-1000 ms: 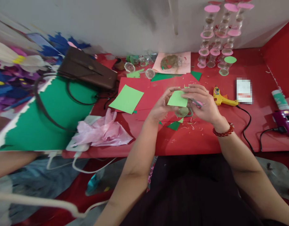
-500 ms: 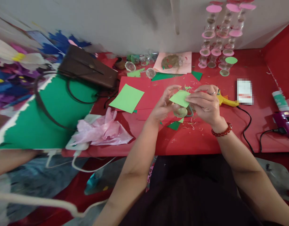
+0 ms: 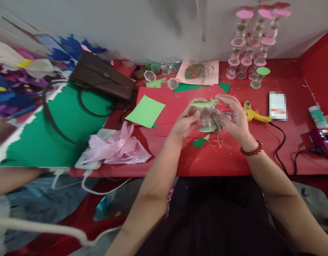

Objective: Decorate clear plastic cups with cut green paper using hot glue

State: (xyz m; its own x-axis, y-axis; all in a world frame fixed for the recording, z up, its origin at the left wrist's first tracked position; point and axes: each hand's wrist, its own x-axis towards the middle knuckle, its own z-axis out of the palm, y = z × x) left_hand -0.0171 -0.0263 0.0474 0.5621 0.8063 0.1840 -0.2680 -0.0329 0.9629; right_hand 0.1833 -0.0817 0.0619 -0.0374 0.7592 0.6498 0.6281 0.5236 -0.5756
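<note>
My left hand (image 3: 189, 119) grips a clear plastic hourglass-shaped piece (image 3: 206, 121), thumb in front and fingers behind. A light green paper (image 3: 204, 105) lies across the piece's top, seen nearly edge-on, and its round base looks greenish. Just to the right, my right hand (image 3: 232, 115) is held with thumb and fingers apart and nothing between them; whether its fingertips brush the paper I cannot tell. Behind the piece, a grey-blue loop like a scissors handle (image 3: 217, 126) partly shows on the red table. Green paper scraps (image 3: 199, 143) and thin shreds lie below.
A light green sheet (image 3: 146, 111) rests on red paper at left, near a pink plastic bag (image 3: 118, 145) and brown handbag (image 3: 102, 76). Rightward are a yellow glue gun (image 3: 257, 115) and its cord. Stacked clear hourglass shapes with pink discs (image 3: 241, 42) stand at the back.
The hourglass piece has tilted upright, so its green paper now shows edge-on. My right hand has let go of the paper and its fingers have spread.
</note>
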